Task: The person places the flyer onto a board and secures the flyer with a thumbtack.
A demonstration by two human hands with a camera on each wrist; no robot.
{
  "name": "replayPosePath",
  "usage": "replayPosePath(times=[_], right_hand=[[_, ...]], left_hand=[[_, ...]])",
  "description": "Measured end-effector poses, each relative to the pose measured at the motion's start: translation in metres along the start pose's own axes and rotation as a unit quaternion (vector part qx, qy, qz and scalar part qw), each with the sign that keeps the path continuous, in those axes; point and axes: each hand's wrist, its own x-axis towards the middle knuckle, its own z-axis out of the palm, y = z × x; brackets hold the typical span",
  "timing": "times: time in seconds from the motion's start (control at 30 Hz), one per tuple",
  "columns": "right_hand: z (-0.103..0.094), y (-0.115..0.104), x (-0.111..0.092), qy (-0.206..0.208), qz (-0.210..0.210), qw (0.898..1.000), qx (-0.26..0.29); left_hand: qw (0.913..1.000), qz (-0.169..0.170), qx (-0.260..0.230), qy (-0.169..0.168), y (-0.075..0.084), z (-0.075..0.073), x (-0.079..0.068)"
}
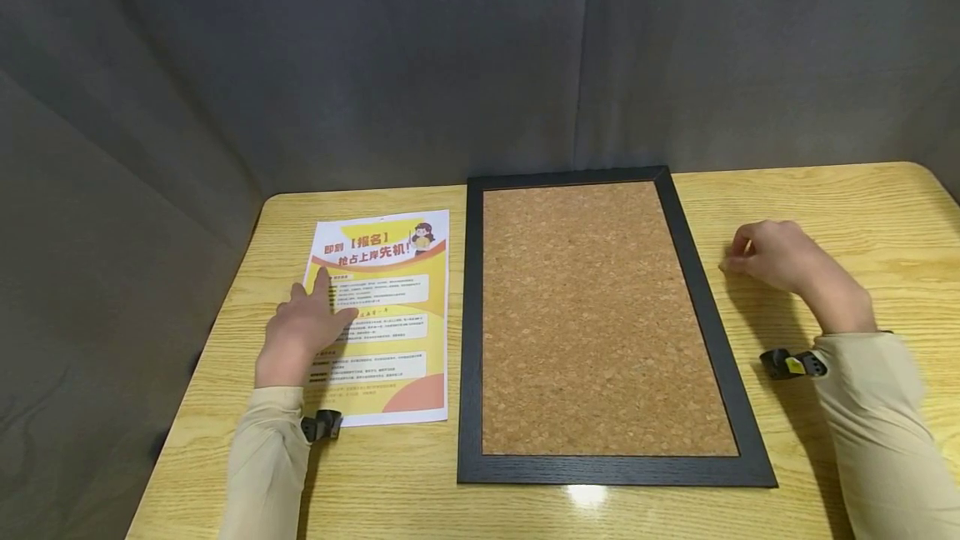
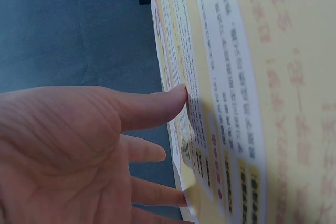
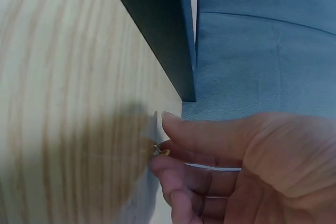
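Note:
A yellow and white printed poster lies on the left of the table. My left hand rests on its left side, fingers spread and straight; in the left wrist view the thumb touches the printed sheet. To the right of the framed cork board, my right hand is low over the tabletop with curled fingers. Between its fingertips the right wrist view shows a small gold-coloured thumbtack, partly hidden by the fingers. The cork face bears nothing.
The board's black frame stands a little right of the poster. A wooden table carries everything, and a dark grey curtain hangs behind it and along the left. Both wrists wear small black devices.

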Motion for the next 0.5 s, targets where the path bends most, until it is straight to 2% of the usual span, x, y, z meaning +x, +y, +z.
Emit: replayPosePath(times=[0.5], right_hand=[[0.0018,0.0009,0.0022,-0.005,-0.009,1.0,-0.018]], left_hand=[[1.0,-0.003,0.001,-0.005,0.0002,0.0007,0.0003]])
